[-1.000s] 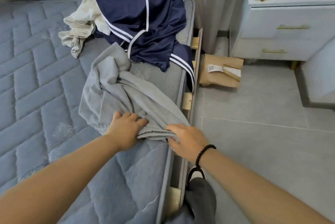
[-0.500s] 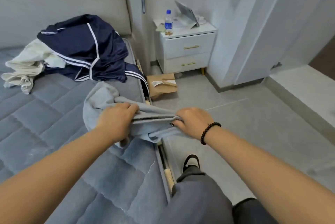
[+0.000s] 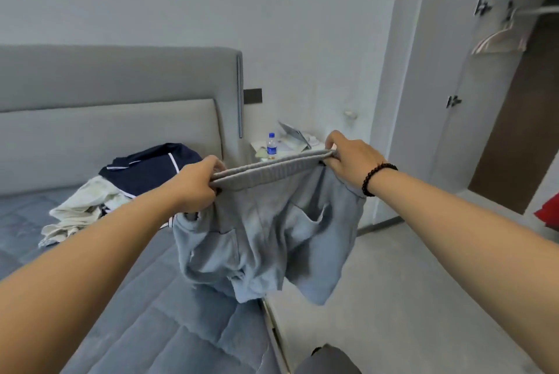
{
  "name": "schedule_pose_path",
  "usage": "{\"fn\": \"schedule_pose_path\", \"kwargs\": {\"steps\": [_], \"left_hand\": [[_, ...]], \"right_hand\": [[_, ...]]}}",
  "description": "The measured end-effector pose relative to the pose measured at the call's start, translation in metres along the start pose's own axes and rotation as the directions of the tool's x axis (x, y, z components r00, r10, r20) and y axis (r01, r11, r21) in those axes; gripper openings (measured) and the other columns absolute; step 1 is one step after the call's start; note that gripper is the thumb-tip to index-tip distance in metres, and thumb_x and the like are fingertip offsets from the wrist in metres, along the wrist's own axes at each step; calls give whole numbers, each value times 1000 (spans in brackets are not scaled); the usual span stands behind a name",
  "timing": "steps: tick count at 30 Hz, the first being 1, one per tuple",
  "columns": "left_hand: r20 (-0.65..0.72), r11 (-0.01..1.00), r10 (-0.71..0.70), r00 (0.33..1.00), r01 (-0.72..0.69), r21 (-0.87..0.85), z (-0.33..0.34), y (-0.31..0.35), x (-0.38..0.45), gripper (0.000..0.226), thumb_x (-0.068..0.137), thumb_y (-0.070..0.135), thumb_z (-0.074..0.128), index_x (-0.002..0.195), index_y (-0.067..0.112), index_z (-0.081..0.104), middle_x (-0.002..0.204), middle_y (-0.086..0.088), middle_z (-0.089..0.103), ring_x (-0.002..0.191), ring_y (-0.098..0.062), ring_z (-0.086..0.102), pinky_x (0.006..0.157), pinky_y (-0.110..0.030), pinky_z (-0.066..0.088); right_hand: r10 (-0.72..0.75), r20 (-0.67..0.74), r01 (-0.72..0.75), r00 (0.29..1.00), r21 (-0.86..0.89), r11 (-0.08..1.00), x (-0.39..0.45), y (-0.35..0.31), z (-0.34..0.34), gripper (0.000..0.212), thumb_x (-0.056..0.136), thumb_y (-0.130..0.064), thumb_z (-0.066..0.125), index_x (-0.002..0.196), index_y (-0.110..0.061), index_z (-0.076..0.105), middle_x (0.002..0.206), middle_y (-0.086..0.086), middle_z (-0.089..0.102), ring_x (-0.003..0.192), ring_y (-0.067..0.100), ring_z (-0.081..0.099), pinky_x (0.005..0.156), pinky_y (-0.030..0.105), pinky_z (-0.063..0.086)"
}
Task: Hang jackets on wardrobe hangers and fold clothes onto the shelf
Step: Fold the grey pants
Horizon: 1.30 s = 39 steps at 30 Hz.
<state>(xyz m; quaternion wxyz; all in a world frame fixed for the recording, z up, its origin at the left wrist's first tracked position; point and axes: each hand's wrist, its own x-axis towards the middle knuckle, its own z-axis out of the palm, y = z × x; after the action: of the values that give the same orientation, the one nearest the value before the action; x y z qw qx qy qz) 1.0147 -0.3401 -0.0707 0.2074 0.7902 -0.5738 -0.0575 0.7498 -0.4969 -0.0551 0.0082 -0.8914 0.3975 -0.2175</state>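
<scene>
Left hand (image 3: 198, 184) and right hand (image 3: 352, 160) gripping the grey shorts (image 3: 266, 231) by the waistband. Held stretched above the bed (image 3: 169, 322) edge. Navy jacket (image 3: 151, 169) behind.

Bare forearms; black beaded bracelet (image 3: 376, 177) on right wrist.

We note a quilted blue mattress (image 3: 157, 307) bearing a navy jacket (image 3: 151, 169) and cream garment (image 3: 81, 213), touching.

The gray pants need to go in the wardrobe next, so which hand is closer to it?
The right hand. It grips the gray pants' waistband on the side toward the open wardrobe, at the right edge of the view. The left hand grips the end over the bed.
</scene>
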Motion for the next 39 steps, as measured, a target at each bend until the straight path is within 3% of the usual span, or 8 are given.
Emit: {"fn": "schedule_pose_path", "kwargs": {"steps": [10, 15, 20, 24, 28, 30, 35, 39], "left_hand": [[-224, 989, 138, 965, -147, -23, -52, 31, -3, 28, 89, 8, 59, 115, 16, 52, 111, -13, 63, 94, -27, 54, 74, -32, 40], [-406, 981, 156, 900, -189, -43, -54, 55, -15, 10, 90, 21, 62, 89, 16, 54, 77, -1, 59, 75, -23, 53, 59, -32, 38], [-350, 987, 76, 934, -120, -106, -63, 71, -23, 45, 79, 41, 75, 63, 15, 42, 58, 0, 45, 58, -17, 43, 50, -31, 30], [-246, 995, 67, 967, -84, -58, -70, 76, -24, 45, 76, 40, 79, 70, 13, 43, 67, -4, 50, 63, -18, 46, 56, -33, 35], [-99, 973, 169, 981, -182, -141, -67, 70, -25, 36, 83, 7, 68, 104, 13, 39, 104, -10, 60, 92, -24, 59, 71, -29, 49], [-114, 956, 250, 962, -263, -126, -65, 66, -29, 34, 87, 0, 59, 106, 15, 34, 106, -6, 58, 97, -23, 57, 73, -24, 46], [-173, 950, 306, 936, -312, -9, -73, 47, -29, 35, 86, -7, 53, 86, 27, 43, 97, 0, 60, 89, -21, 56, 78, -35, 45], [-167, 952, 305, 937, -305, 29, -83, 36, -29, 31, 86, -3, 56, 88, 26, 42, 84, 1, 60, 77, -17, 55, 68, -33, 42]], "right_hand": [[-97, 29, 100, 995, -127, 987, -19, 35, -86, 8, 92, -18, 47, 88, -19, 40, 71, 0, 52, 63, 21, 42, 56, 32, 36], [43, 97, -52, 994, 88, 995, -38, 47, -100, 22, 90, -16, 50, 72, -18, 38, 64, -1, 42, 62, 20, 36, 57, 30, 32], [67, 287, -170, 956, 350, 921, -71, 50, -106, 28, 88, -8, 57, 67, -13, 38, 62, 0, 33, 59, 15, 29, 56, 27, 23], [108, 193, -217, 975, 753, 621, -82, 55, -105, 31, 86, 3, 55, 63, -10, 39, 59, 4, 35, 56, 14, 33, 53, 27, 24], [80, 269, -281, 960, 909, 309, -88, 49, -107, 29, 81, 4, 56, 63, -12, 40, 60, 2, 43, 52, 12, 43, 45, 17, 36], [16, 344, -326, 939, 875, 359, -90, 45, -106, 26, 80, 0, 61, 63, -12, 45, 63, 3, 45, 53, 11, 44, 45, 17, 38], [-56, 479, -243, 876, 539, 806, -100, 29, -110, 15, 86, -23, 69, 84, -9, 65, 84, 8, 68, 74, 15, 62, 67, 23, 52], [156, 660, -134, 735, -85, 987, -108, 21, -105, 43, 87, -56, 57, 74, -15, 57, 71, -5, 57, 65, 10, 51, 62, 22, 42]]}}
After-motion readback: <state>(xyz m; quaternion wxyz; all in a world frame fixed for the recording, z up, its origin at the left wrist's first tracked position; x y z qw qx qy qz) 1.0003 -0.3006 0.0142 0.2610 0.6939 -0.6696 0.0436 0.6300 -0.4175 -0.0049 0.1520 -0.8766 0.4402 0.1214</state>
